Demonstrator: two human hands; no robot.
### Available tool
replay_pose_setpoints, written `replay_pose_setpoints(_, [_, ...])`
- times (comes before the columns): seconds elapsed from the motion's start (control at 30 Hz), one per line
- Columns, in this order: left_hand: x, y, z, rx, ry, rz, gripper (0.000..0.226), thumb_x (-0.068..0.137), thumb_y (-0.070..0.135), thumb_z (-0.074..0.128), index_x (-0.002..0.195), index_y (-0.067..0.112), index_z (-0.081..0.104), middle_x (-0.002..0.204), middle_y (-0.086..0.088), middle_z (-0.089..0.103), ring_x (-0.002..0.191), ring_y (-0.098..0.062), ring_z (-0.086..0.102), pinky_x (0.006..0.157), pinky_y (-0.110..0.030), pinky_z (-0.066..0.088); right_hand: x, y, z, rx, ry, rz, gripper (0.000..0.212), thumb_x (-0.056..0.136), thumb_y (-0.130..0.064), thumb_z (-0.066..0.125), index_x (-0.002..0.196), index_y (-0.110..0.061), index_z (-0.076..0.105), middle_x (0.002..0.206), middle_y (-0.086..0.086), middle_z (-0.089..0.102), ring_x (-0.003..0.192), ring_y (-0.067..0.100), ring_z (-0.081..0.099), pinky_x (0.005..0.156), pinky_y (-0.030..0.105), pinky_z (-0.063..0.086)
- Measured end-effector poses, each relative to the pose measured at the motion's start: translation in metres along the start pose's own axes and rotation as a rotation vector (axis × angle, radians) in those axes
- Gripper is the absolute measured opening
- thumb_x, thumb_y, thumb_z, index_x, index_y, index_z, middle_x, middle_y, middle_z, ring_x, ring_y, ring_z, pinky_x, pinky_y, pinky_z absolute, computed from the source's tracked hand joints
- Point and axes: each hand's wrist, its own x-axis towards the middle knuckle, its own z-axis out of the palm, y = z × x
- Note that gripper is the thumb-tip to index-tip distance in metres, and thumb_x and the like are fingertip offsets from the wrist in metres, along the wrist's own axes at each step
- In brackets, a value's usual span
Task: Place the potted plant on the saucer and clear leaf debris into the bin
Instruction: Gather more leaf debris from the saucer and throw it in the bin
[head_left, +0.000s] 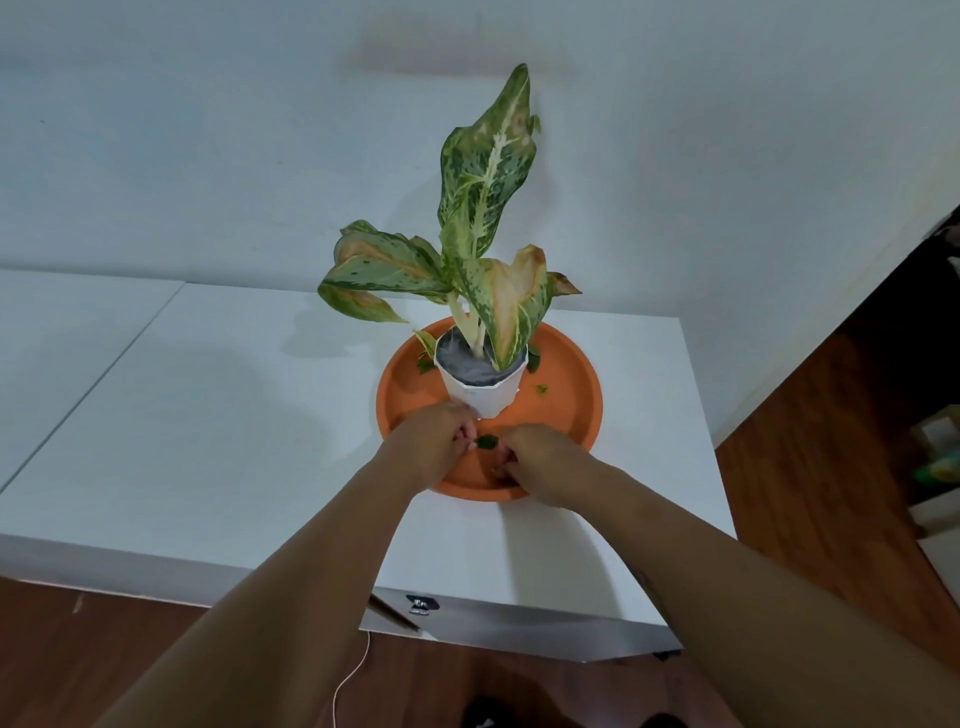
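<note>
The potted plant, with mottled green leaves browning at the tips, stands upright in a white pot inside the orange saucer on a white table. Small green leaf bits lie in the saucer left of the pot, right of it and further out. Both hands meet at the saucer's near side. My left hand has its fingertips pinched on a green leaf piece. My right hand curls its fingers down onto the saucer floor, and what they hold is hidden. No bin is in view.
The table's right edge lies close beside the saucer, with wooden floor beyond and some items at the far right. A white wall stands behind the plant. A thin white cable trails on the floor below the table's front.
</note>
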Motion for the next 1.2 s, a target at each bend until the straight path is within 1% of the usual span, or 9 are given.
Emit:
replay_pose_setpoints(0.07, [0.001,0.003,0.001,0.069,-0.023,-0.005,0.016,0.089,0.01,0.056,0.08,0.023,0.054,0.095,-0.003,0.065,0.086,-0.021,0.061,0.081,-0.035,0.052,0.004,0.003,-0.005,-0.041,0.019,0.011,0.019,0.091,-0.016,0.053,0.097,-0.007,0.068,0.103,0.015,0.068,0.093,0.03,0.062,0.084,0.04,0.05])
replay_pose_setpoints(0.17, [0.002,0.005,0.002,0.07,-0.022,-0.039,0.017,0.09,0.012,0.051,0.079,0.025,0.05,0.093,-0.004,0.063,0.086,-0.022,0.06,0.081,-0.035,0.052,0.013,0.023,-0.019,-0.011,0.183,0.068,0.019,0.092,-0.011,0.051,0.101,-0.006,0.067,0.107,0.012,0.066,0.101,0.031,0.062,0.086,0.035,0.046])
replay_pose_setpoints(0.27, [-0.001,0.002,0.005,0.028,0.028,-0.022,0.013,0.089,0.013,0.055,0.081,0.023,0.051,0.089,-0.001,0.062,0.082,-0.019,0.059,0.076,-0.032,0.052,0.025,0.041,-0.033,-0.029,0.376,0.092,0.016,0.092,-0.014,0.05,0.097,-0.009,0.064,0.105,0.012,0.065,0.098,0.032,0.06,0.086,0.037,0.043])
replay_pose_setpoints(0.37, [-0.002,-0.001,0.01,-0.105,0.086,-0.062,0.015,0.085,0.01,0.062,0.084,0.024,0.056,0.085,0.003,0.062,0.08,-0.015,0.059,0.074,-0.027,0.051,0.037,0.048,-0.044,-0.136,0.464,0.063,0.012,0.092,-0.018,0.05,0.094,-0.016,0.061,0.099,0.006,0.066,0.097,0.03,0.06,0.087,0.04,0.037])
replay_pose_setpoints(0.57, [-0.001,0.006,0.016,-0.168,0.045,-0.111,0.035,0.084,0.008,0.069,0.114,0.025,0.065,0.088,0.002,0.063,0.08,-0.011,0.057,0.075,-0.016,0.042,0.044,0.057,-0.045,-0.13,0.446,0.024,0.02,0.089,-0.017,0.054,0.094,-0.029,0.069,0.091,-0.004,0.072,0.093,0.022,0.061,0.083,0.038,0.022])
replay_pose_setpoints(0.77, [0.004,0.013,0.018,-0.144,0.106,-0.164,0.015,0.083,0.008,0.069,0.078,0.022,0.067,0.079,0.009,0.061,0.08,-0.013,0.06,0.077,-0.018,0.043,0.045,0.056,-0.041,-0.103,0.487,0.004,0.021,0.086,-0.014,0.051,0.08,-0.021,0.07,0.084,-0.002,0.07,0.088,0.022,0.058,0.073,0.034,0.011])
replay_pose_setpoints(0.93, [0.004,0.025,0.013,-0.015,0.067,-0.184,0.011,0.09,0.009,0.057,0.083,0.014,0.064,0.101,-0.005,0.065,0.092,-0.023,0.061,0.088,-0.033,0.049,0.037,0.06,-0.033,-0.096,0.463,-0.027,0.02,0.09,-0.018,0.048,0.08,-0.023,0.064,0.084,-0.003,0.065,0.093,0.021,0.055,0.082,0.037,0.019])
replay_pose_setpoints(1.03, [-0.001,0.022,0.01,0.01,0.114,-0.148,0.013,0.09,0.01,0.055,0.08,0.019,0.056,0.098,-0.002,0.059,0.094,-0.023,0.056,0.088,-0.035,0.048,0.027,0.055,-0.027,-0.133,0.433,-0.033,0.016,0.093,-0.024,0.049,0.093,-0.025,0.064,0.099,-0.004,0.065,0.103,0.021,0.052,0.093,0.039,0.021])
replay_pose_setpoints(1.2, [-0.009,0.016,0.003,0.015,0.134,-0.133,0.009,0.087,0.011,0.059,0.081,0.017,0.056,0.093,-0.005,0.063,0.088,-0.021,0.058,0.081,-0.035,0.05,0.015,0.037,-0.015,-0.03,0.383,-0.142,0.013,0.091,-0.022,0.051,0.086,-0.025,0.064,0.093,-0.007,0.068,0.098,0.017,0.058,0.087,0.036,0.018])
